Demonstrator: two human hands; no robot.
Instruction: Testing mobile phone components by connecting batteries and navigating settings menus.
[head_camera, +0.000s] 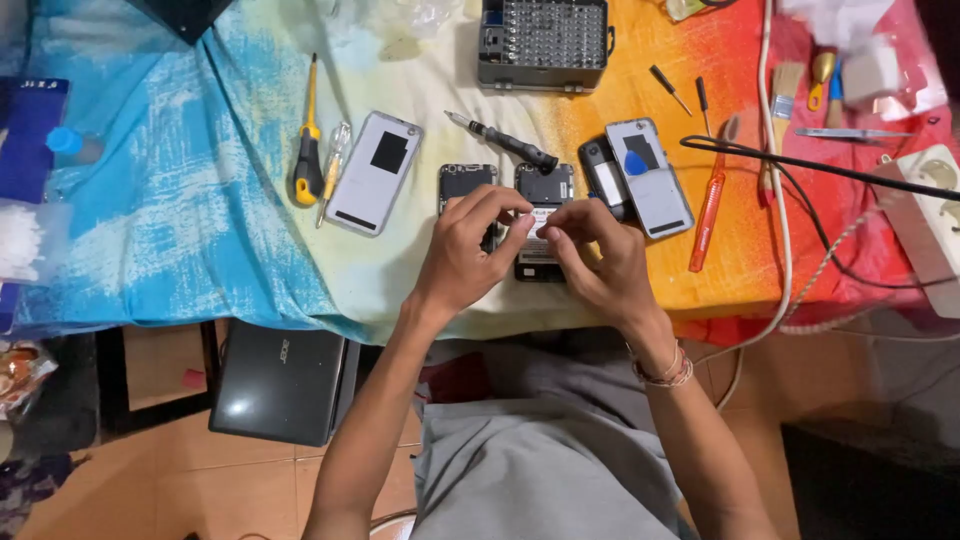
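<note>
Opened phone (541, 215), back off, dark insides showing, lies flat on the cloth-covered table (200, 220) near its front edge, straight ahead of me. My left hand (468, 250) and right hand (598, 255) meet above its lower half, fingertips pinched narrow and nearly touching each other; whether something tiny sits between them I cannot tell. A second opened phone (465, 185) lies just beside it on the left, partly under my left fingers. Precision screwdriver (503, 141) lies slanted just behind both. To the right, a grey back cover (650, 180) with a blue pick (634, 165) on it. To the left, a white back cover (375, 172), then a yellow-handled screwdriver (308, 150). Bit case (543, 42) at the far edge.
</note>
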